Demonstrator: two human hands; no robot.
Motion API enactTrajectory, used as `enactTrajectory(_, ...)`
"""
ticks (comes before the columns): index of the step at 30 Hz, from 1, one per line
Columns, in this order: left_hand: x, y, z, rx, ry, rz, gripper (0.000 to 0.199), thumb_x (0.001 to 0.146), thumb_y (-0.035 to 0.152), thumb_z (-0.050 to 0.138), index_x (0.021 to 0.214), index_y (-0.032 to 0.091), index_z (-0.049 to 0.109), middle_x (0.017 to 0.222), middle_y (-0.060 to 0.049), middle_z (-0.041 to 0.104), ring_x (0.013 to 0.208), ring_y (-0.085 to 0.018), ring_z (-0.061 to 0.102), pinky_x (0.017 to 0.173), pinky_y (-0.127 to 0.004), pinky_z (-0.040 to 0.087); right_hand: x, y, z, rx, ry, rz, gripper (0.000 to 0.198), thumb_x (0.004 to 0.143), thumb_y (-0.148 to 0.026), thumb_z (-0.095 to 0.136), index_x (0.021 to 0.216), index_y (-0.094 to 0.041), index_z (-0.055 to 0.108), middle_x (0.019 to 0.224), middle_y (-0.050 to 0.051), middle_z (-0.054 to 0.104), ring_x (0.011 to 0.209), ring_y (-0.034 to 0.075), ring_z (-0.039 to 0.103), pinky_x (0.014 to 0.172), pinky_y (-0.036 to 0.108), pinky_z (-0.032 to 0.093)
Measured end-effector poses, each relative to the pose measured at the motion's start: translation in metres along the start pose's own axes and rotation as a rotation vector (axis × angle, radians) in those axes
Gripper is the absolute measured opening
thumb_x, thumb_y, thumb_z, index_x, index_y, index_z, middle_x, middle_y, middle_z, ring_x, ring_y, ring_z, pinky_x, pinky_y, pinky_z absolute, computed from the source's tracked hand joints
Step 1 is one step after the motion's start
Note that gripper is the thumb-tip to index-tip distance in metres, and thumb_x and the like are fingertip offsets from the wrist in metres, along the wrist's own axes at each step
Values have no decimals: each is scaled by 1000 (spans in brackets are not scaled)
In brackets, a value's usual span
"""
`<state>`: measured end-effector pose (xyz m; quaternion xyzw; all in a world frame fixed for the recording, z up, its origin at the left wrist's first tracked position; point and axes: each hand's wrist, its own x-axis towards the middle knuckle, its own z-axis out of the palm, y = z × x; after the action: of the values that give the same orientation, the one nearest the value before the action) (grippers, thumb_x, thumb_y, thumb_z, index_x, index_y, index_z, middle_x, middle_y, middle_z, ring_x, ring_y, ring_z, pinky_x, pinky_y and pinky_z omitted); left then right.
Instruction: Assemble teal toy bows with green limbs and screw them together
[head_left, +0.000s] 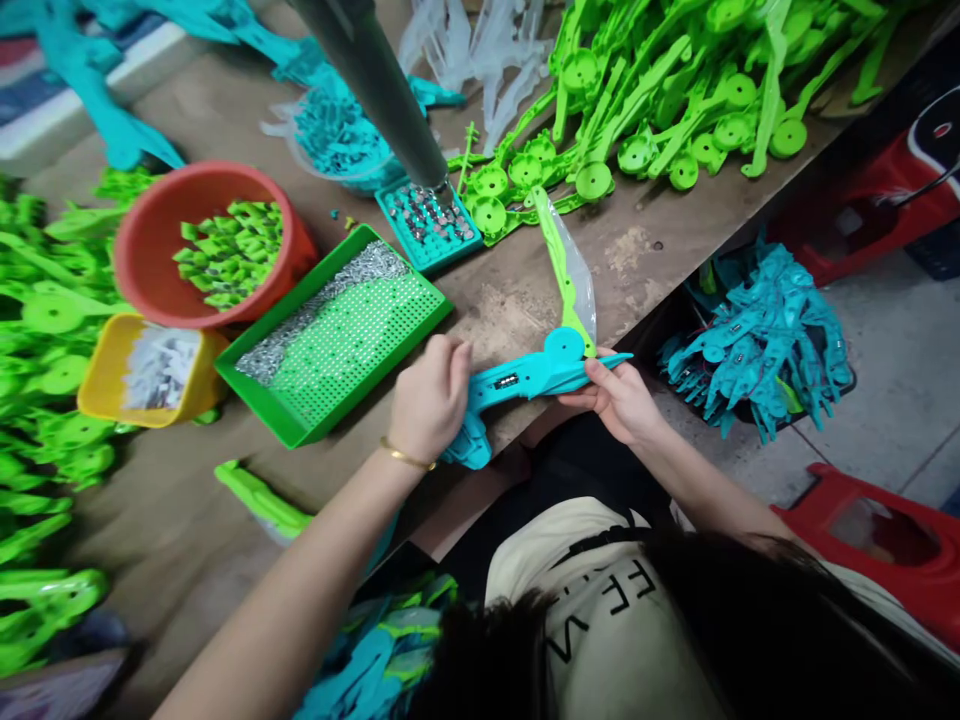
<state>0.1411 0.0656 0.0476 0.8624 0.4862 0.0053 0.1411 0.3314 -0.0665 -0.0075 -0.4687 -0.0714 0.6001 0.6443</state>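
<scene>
A blue plastic toy body [517,378] shaped somewhat like a pistol is held at the table's front edge. It has a small dark slot and a round disc joint, from which a green arm with a clear blade-like piece [579,280] sticks up and away. My left hand [431,395] is closed around the grip end, its fingers partly hidden behind the wrist. Between the thumb and fingers of my right hand [619,400] is the pointed far end of the same body. A green tray of small metal screws [300,432] lies just left of my left hand.
Left on the table stand a red bowl [135,255] and a yellow tub [94,385] of small parts. A dark post-like tool [382,100] hangs over a small blue tray [431,262]. Green parts [675,90] pile up behind. A bin of blue pieces [757,340] stands right, below the table.
</scene>
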Motion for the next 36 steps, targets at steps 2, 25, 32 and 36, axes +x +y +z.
enactTrajectory(2, -24, -23, -8, -73, 103, -53, 42, 97, 44, 25, 102, 18, 57, 96, -11, 68, 91, -22, 63, 82, -32, 46, 2, -9, -2, -26, 0, -1, 45, 66, -47, 81, 94, -21, 57, 79, -4, 71, 70, 15, 72, 67, 34, 66)
enactTrajectory(25, -115, -63, -22, 119, -309, -232, 45, 97, 49, 18, 89, 22, 53, 68, -6, 64, 68, -25, 64, 61, -31, 36, -7, 50, 84, -527, -195, -148, 45, 80, -63, 60, 75, -20, 46, 47, -11, 47, 40, 4, 42, 42, 17, 35)
enactTrajectory(32, -113, -54, -13, 43, -221, -264, 50, 98, 48, 14, 85, 21, 54, 78, -7, 68, 79, -23, 66, 66, -30, 39, -52, 109, 94, -564, -594, 347, 56, 68, -70, 67, 83, -19, 51, 60, -5, 60, 47, 9, 55, 40, 19, 39)
enactTrajectory(36, -108, -47, -10, 49, -252, -244, 53, 98, 52, 14, 86, 21, 55, 80, -8, 68, 79, -24, 66, 65, -30, 38, -61, 126, 98, -611, -667, 219, 45, 76, -60, 65, 74, -17, 53, 56, -7, 48, 48, 5, 41, 45, 19, 30)
